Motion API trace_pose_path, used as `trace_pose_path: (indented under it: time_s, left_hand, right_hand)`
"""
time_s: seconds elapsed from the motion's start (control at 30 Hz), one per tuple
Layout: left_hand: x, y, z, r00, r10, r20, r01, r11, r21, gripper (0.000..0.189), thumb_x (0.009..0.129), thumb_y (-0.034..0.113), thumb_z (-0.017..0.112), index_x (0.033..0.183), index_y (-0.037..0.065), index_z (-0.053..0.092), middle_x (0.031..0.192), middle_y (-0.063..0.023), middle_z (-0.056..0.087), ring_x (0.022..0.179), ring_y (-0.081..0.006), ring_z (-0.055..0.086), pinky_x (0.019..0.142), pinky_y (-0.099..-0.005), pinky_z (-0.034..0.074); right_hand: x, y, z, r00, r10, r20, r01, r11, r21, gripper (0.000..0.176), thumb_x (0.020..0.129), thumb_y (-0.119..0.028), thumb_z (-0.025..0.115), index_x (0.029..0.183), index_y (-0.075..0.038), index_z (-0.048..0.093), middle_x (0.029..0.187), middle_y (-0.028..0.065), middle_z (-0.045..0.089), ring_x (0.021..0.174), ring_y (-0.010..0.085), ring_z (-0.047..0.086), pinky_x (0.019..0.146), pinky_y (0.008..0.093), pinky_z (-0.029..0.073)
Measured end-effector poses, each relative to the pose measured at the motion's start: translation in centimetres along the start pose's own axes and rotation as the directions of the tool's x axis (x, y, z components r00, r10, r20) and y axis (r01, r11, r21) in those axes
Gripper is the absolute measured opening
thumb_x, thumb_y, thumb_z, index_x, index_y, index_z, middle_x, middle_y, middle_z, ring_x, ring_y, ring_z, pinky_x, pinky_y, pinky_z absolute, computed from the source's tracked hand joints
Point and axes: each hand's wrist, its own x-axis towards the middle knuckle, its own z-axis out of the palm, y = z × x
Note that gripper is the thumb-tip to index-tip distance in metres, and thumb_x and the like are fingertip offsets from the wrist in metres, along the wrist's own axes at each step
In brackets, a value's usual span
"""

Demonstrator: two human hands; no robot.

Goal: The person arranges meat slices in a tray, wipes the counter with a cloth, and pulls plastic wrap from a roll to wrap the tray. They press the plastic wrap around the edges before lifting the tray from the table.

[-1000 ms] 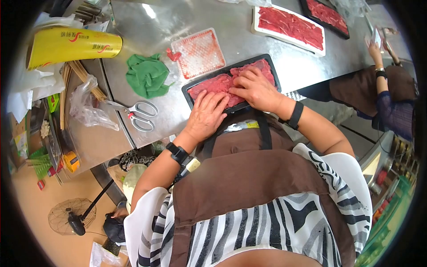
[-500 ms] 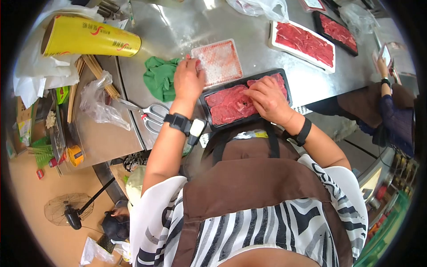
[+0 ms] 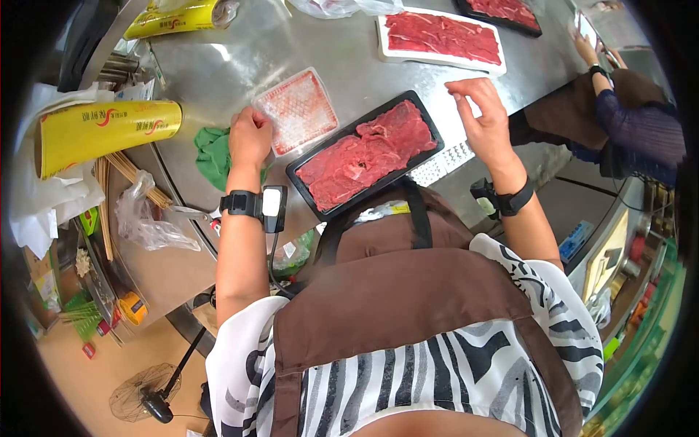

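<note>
Raw red meat slices lie in a black tray, set at a slant in front of me. My left hand is closed beside a shallow clear tray with reddish wet residue; whatever its curled fingers hold, if anything, is hidden. Under and beside that wrist lies a crumpled green cloth. My right hand is raised to the right of the black tray, apart from the meat. Its thumb and forefinger are separated, with nothing visible between them.
Behind the black tray stands a white tray of meat, with another black meat tray beyond it. Left are a yellow roll, scissors and a plastic bag. A co-worker's arm reaches in at right, holding a phone.
My right hand has lifted off the meat and moved right. The left hand has curled more tightly near the clear tray. My view has shifted and turned, and the black tray now shows at a steeper slant.
</note>
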Motion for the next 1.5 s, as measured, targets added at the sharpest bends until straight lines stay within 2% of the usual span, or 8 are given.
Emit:
trace_pose_path:
  time_s: [0.3, 0.37, 0.5, 0.93, 1.03, 1.1, 1.27, 1.5]
  left_hand:
    - [-3.7, 5.6, -4.8, 0.985, -0.171, 0.011, 0.094, 0.488, -0.868, 0.011, 0.096, 0.007, 0.059, 0.102, -0.002, 0.060, 0.088, -0.0063, 0.068, 0.080, -0.0121, 0.064, 0.073, -0.0263, 0.051]
    - [-5.4, 8.8, -5.7, 0.979, -0.154, 0.133, 0.184, 0.397, -0.899, 0.012, 0.096, 0.007, 0.060, 0.105, -0.002, 0.061, 0.087, -0.0053, 0.068, 0.079, -0.0117, 0.063, 0.073, -0.0261, 0.051]
    - [-6.8, 9.3, -4.0, 0.941, 0.008, 0.339, 0.295, 0.475, -0.829, 0.018, 0.096, 0.008, 0.060, 0.112, 0.000, 0.062, 0.086, -0.0027, 0.066, 0.077, -0.0097, 0.061, 0.072, -0.0245, 0.050]
    - [-9.7, 7.8, -2.1, 0.852, -0.111, 0.511, 0.521, 0.265, -0.811, 0.019, 0.098, 0.012, 0.058, 0.114, 0.004, 0.063, 0.095, -0.0025, 0.067, 0.082, -0.0113, 0.064, 0.074, -0.0272, 0.053]
    - [-9.7, 8.6, -2.7, 0.846, -0.068, 0.529, 0.533, 0.116, -0.838, 0.020, 0.097, 0.011, 0.058, 0.115, 0.003, 0.062, 0.100, -0.0046, 0.067, 0.086, -0.0147, 0.065, 0.079, -0.0309, 0.055]
    - [-9.5, 9.3, -2.6, 0.846, -0.023, 0.533, 0.533, 0.079, -0.843, 0.020, 0.097, 0.011, 0.058, 0.115, 0.003, 0.062, 0.103, -0.0057, 0.067, 0.089, -0.0161, 0.065, 0.081, -0.0323, 0.055]
    - [-9.7, 11.0, -2.6, 0.843, 0.137, 0.520, 0.524, 0.004, -0.851, 0.024, 0.095, 0.004, 0.059, 0.118, 0.000, 0.059, 0.107, -0.0103, 0.066, 0.101, -0.0188, 0.064, 0.089, -0.0333, 0.054]
    - [-10.2, 11.1, -2.1, 0.867, 0.099, 0.489, 0.481, 0.093, -0.872, 0.029, 0.092, -0.004, 0.058, 0.121, -0.001, 0.058, 0.110, -0.0121, 0.066, 0.102, -0.0203, 0.066, 0.092, -0.0339, 0.054]
  right_hand:
    - [-0.1, -4.1, 5.5, 0.986, -0.024, 0.163, -0.025, 0.956, 0.292, 0.020, 0.085, 0.002, 0.061, 0.104, -0.002, 0.068, 0.095, 0.0118, 0.065, 0.089, 0.0266, 0.060, 0.081, 0.0352, 0.048]
    - [0.4, -5.8, 7.2, 0.952, 0.135, 0.276, -0.261, 0.828, 0.495, 0.021, 0.088, -0.002, 0.060, 0.106, -0.003, 0.068, 0.098, 0.0124, 0.065, 0.091, 0.0266, 0.061, 0.082, 0.0350, 0.048]
    - [1.0, -4.1, 9.9, 0.914, -0.072, 0.400, 0.075, 0.997, 0.008, 0.015, 0.084, -0.009, 0.063, 0.097, -0.007, 0.071, 0.089, 0.0085, 0.062, 0.089, 0.0285, 0.057, 0.079, 0.0398, 0.046]
    - [-0.1, -2.3, 9.8, 0.808, -0.269, 0.523, 0.282, 0.958, 0.057, 0.021, 0.080, -0.006, 0.062, 0.098, -0.010, 0.073, 0.092, 0.0064, 0.061, 0.091, 0.0292, 0.055, 0.081, 0.0401, 0.042]
    - [-0.1, -4.2, 9.8, 0.898, -0.193, 0.395, 0.135, 0.976, 0.168, 0.023, 0.085, -0.011, 0.063, 0.106, -0.007, 0.070, 0.095, 0.0081, 0.065, 0.095, 0.0257, 0.060, 0.084, 0.0388, 0.046]
    - [-0.4, -5.8, 10.4, 0.800, 0.105, 0.591, -0.549, 0.526, 0.650, 0.030, 0.093, -0.021, 0.063, 0.117, -0.002, 0.064, 0.103, 0.0061, 0.067, 0.100, 0.0163, 0.061, 0.086, 0.0329, 0.049]
    - [0.5, -6.1, 10.5, 0.602, 0.105, 0.792, -0.778, 0.301, 0.551, 0.035, 0.093, -0.008, 0.064, 0.126, -0.001, 0.055, 0.112, 0.0044, 0.062, 0.098, 0.0099, 0.061, 0.083, 0.0264, 0.051]
    - [-1.3, -5.9, 10.3, 0.741, 0.097, 0.664, -0.651, 0.347, 0.675, 0.029, 0.091, -0.003, 0.065, 0.119, -0.001, 0.058, 0.105, 0.0021, 0.063, 0.097, 0.0096, 0.060, 0.080, 0.0252, 0.051]
